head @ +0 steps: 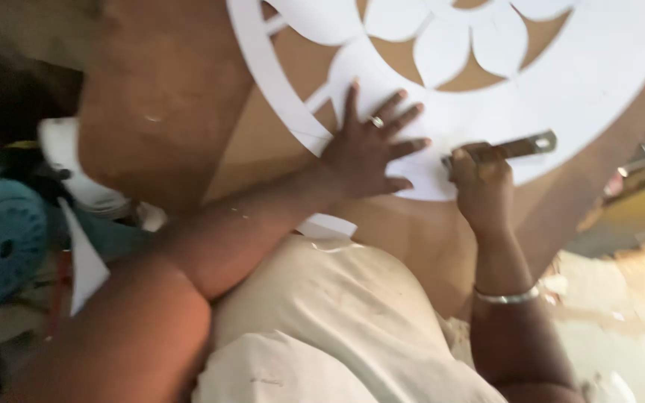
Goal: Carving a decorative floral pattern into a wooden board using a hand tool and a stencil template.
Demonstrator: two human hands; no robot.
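Left hand: the left hand (366,153) lay flat with fingers spread apart, palm down, pressing on the white cut-out sheet (561,82); it clasped nothing. A ring (377,121) showed on one finger.
Right hand: the right hand (481,179) was curled tight around the handle of a metal cutting tool (513,147), just beside the left hand's fingertips.
Cutting tool: the tool's flat metal end stuck out to the right past the fist, lying over the sheet's lower rim; its working tip was hidden under the hand.
White sheet: a large round sheet with petal-shaped openings and an outer ring, resting on the brown board (166,97), which showed through the openings.
Bracelet: a thin silver bracelet (507,297) circled the right wrist.
Clothing: a pale cream garment (330,321) filled the lower middle of the view.
Surroundings: a light blue ribbed object (1,239) sat at the left edge, well apart from both hands; blurred, kind unclear.
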